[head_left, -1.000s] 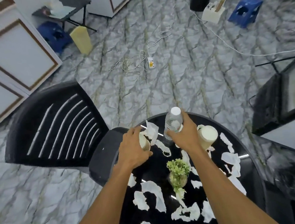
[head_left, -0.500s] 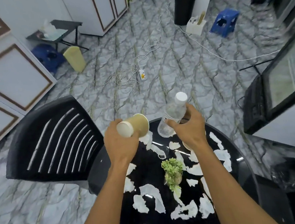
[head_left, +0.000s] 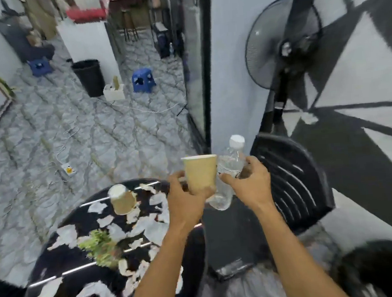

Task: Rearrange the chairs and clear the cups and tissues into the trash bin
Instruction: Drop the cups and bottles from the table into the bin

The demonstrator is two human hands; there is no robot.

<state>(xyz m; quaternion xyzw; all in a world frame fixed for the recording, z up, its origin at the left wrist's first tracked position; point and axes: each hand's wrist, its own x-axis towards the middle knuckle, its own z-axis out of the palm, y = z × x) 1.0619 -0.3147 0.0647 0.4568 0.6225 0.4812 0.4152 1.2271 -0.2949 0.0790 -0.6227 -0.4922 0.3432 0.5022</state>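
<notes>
- Round black table (head_left: 67,257), near left. Torn white tissues (head_left: 155,229) scattered over most of the top.
- Small green plant (head_left: 99,247) near the table's middle, blurred; tissue pieces all around it.
- Second paper cup (head_left: 123,202) on the far part of the table, white disc end up, leaning slightly, tissue scraps at its foot.
- Left hand (head_left: 185,203) over the table's right edge, fingers wrapped around the lower part of a tan paper cup (head_left: 200,172). Cup upright, mouth up, lifted clear of the table.
- Right hand (head_left: 249,185) just right of the left, grasping a clear plastic bottle (head_left: 229,169) around its middle. White cap points up and right; bottle tilted, its side close against the held cup.
- Black slatted chair (head_left: 294,182) right of the hands, back to the wall, seat facing the table.
- White power strip (head_left: 69,169) on the marble floor (head_left: 119,140) beyond the table, cords trailing from it.
- Black trash bin (head_left: 88,77) far left of centre, upright, well apart from both cups. White box (head_left: 114,91) just right of it.
- Blue stool (head_left: 143,79) right of the box.
- Standing fan (head_left: 283,45) far right, against the wall.
</notes>
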